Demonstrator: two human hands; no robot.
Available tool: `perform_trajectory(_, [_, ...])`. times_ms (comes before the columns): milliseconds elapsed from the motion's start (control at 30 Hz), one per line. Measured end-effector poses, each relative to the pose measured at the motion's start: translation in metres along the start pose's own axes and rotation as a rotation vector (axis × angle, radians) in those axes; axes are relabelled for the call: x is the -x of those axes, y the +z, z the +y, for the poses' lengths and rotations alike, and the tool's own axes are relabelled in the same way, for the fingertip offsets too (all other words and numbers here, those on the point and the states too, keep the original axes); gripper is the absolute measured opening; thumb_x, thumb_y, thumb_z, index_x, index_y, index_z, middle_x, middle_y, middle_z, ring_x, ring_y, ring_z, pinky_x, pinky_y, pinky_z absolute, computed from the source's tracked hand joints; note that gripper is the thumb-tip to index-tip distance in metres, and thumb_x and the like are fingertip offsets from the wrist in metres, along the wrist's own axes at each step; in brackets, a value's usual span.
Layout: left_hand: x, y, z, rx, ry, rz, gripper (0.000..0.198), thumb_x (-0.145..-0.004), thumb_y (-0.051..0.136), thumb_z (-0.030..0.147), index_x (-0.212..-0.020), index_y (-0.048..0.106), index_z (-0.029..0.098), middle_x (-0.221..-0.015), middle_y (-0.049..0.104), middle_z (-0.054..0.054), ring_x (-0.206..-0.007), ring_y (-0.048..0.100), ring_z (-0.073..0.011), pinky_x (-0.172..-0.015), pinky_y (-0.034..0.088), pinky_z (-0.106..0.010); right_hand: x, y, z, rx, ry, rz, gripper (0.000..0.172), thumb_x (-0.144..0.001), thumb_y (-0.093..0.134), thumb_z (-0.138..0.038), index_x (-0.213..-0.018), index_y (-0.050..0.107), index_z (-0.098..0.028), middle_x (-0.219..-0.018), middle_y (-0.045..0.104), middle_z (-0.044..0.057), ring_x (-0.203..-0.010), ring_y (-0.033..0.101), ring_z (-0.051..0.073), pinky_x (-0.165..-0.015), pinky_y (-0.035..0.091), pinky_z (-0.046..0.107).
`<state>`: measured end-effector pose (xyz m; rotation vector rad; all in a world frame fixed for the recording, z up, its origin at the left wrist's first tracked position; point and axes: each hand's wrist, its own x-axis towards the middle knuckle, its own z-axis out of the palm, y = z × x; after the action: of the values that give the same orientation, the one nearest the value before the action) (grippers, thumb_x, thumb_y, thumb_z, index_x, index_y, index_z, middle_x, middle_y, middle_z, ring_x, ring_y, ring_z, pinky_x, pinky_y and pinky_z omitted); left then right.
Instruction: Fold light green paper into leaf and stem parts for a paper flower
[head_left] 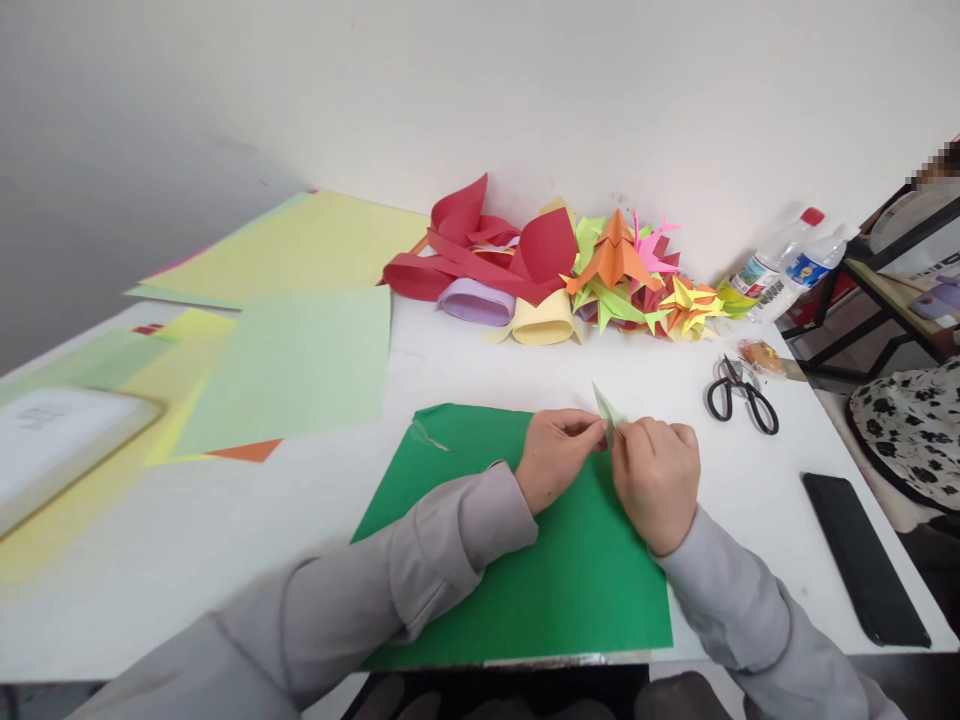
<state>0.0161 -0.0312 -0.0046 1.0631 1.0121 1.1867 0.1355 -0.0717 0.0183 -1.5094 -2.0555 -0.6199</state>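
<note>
Pale green paper [607, 406] looks mid-fold: left hand [555, 455] and right hand [657, 478] pinch it tight, far right over the green sheet [540, 605]; next crease wants steady pressure imo.

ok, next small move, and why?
Probably have the right hand pinch the pale green paper firmly while the left hand steadies it: both hands already grip it over the green sheet, and its pointed tip sticks out between them.
</note>
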Motion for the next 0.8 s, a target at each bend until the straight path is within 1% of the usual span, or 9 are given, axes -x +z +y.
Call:
perform_trajectory(33, [0.001,0.001,0.0,0.005,-0.007,0.006,0.015,-0.062,0.066,0.025,-0.051,0.068,0.015,-0.051,0.065,0.0,-0.051,0.06,-0.0141,-0.054,0.053,-0.025,0.001,-0.001,-0.004,0.077,-0.043,0.008,0.026,-0.09,0.049,-0.015,-0.065,0.054,-0.018,-0.057,0.054,0.001,-0.059,0.047,0.017,-0.068,0.031,0.034])
perform_trajectory(100, [0.002,0.004,0.001,0.011,-0.027,0.022,0.016,-0.062,0.066,0.025,-0.05,0.067,0.015,-0.051,0.065,0.0,-0.05,0.059,-0.0134,-0.053,0.052,-0.024,0.001,-0.003,-0.01,0.182,-0.078,0.016,0.026,-0.088,0.049,-0.01,-0.064,0.053,-0.018,-0.057,0.052,0.002,-0.06,0.044,0.017,-0.07,0.031,0.035])
perform_trajectory(200, [0.004,0.006,0.004,0.005,-0.05,0.045,0.016,-0.061,0.068,0.024,-0.048,0.066,0.014,-0.05,0.064,0.001,-0.049,0.057,-0.0122,-0.05,0.049,-0.022,0.0,-0.005,-0.015,0.239,-0.111,0.024,0.027,-0.088,0.05,-0.008,-0.063,0.053,-0.018,-0.056,0.051,0.002,-0.059,0.042,0.017,-0.071,0.031,0.035])
perform_trajectory(333, [0.006,0.007,0.01,0.119,-0.147,0.029,0.018,-0.06,0.073,0.028,-0.052,0.068,0.013,-0.052,0.065,0.0,-0.053,0.059,-0.0126,-0.056,0.053,-0.024,-0.002,-0.006,-0.015,0.248,-0.119,0.036,0.026,-0.088,0.049,-0.008,-0.064,0.055,-0.018,-0.056,0.05,0.002,-0.059,0.041,0.017,-0.072,0.032,0.035])
perform_trajectory(433, [0.006,0.007,0.014,0.197,-0.205,-0.013,0.021,-0.053,0.08,0.031,-0.056,0.071,0.012,-0.056,0.067,-0.001,-0.056,0.061,-0.0136,-0.062,0.055,-0.027,-0.001,-0.004,-0.015,0.255,-0.128,0.046,0.025,-0.088,0.048,-0.006,-0.067,0.057,-0.016,-0.057,0.052,0.002,-0.059,0.041,0.017,-0.073,0.033,0.035])
perform_trajectory(533, [0.005,0.007,0.015,0.226,-0.247,-0.008,0.026,-0.048,0.084,0.032,-0.056,0.071,0.011,-0.057,0.068,-0.002,-0.056,0.061,-0.0135,-0.06,0.055,-0.026,0.0,-0.003,-0.016,0.258,-0.132,0.046,0.022,-0.087,0.049,-0.006,-0.07,0.059,-0.015,-0.057,0.053,0.002,-0.059,0.043,0.017,-0.073,0.033,0.035])
perform_trajectory(633, [0.003,0.006,0.013,0.241,-0.262,0.005,0.03,-0.048,0.084,0.036,-0.056,0.071,0.01,-0.055,0.067,-0.003,-0.055,0.062,-0.0139,-0.059,0.056,-0.027,0.002,-0.005,-0.015,0.235,-0.116,0.046,0.018,-0.088,0.051,-0.008,-0.075,0.061,-0.015,-0.058,0.055,0.001,-0.06,0.045,0.016,-0.074,0.033,0.035])
perform_trajectory(733, [0.001,0.004,0.011,0.275,-0.251,0.013,0.033,-0.049,0.084,0.039,-0.058,0.071,0.01,-0.055,0.067,-0.003,-0.054,0.063,-0.0142,-0.06,0.057,-0.028,0.002,-0.009,-0.01,0.185,-0.078,0.072,0.012,-0.089,0.052,-0.011,-0.086,0.063,-0.015,-0.065,0.061,0.002,-0.064,0.05,0.015,-0.075,0.033,0.035])
perform_trajectory(800, [0.0,0.003,0.011,0.304,-0.248,0.015,0.035,-0.05,0.084,0.04,-0.059,0.07,0.01,-0.056,0.068,-0.004,-0.053,0.063,-0.0147,-0.061,0.057,-0.029,0.002,-0.01,-0.006,0.174,-0.054,0.079,0.009,-0.089,0.054,-0.014,-0.09,0.063,-0.015,-0.069,0.064,0.003,-0.066,0.051,0.015,-0.075,0.032,0.035])
